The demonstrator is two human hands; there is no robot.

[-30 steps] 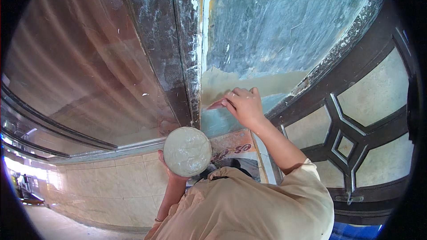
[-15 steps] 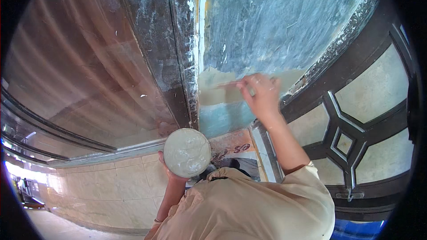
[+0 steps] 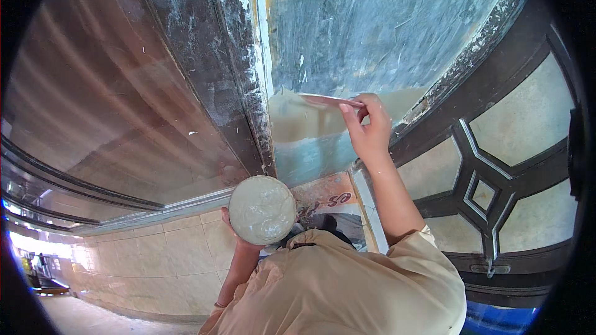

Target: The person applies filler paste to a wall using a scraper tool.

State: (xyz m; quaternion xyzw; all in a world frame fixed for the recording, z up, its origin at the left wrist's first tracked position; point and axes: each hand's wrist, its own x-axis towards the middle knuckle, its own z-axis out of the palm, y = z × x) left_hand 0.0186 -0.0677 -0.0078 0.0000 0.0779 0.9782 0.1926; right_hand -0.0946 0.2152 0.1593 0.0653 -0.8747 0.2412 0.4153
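My left hand (image 3: 244, 249) supports a round tub (image 3: 232, 209) from beneath and from its left side. Smooth grey-beige putty (image 3: 263, 206) fills the tub nearly to its rim. Between the thumb and fingers of my right hand (image 3: 372, 129) is a thin putty knife (image 3: 329, 100), its blade pointing left. The blade lies against or very close to the wall panel (image 3: 372, 31), which is bluish grey with pale streaks. It is at the top edge of a wet beige putty band (image 3: 310, 125) across the panel's lower part. Below that runs a pale turquoise strip (image 3: 316, 155).
Left of the panel stands a dark, paint-flecked frame (image 3: 233, 80) beside a reflective brown pane (image 3: 118, 99). A dark door with light panes (image 3: 484, 198) is at right. Printed sheet (image 3: 329, 192) lies below the panel; beige tiles (image 3: 155, 260) are at lower left.
My right hand has moved slightly up, and the putty knife, blurred before, now shows clearly at the band's upper edge. The tub stays in my left hand. The view has shifted slightly.
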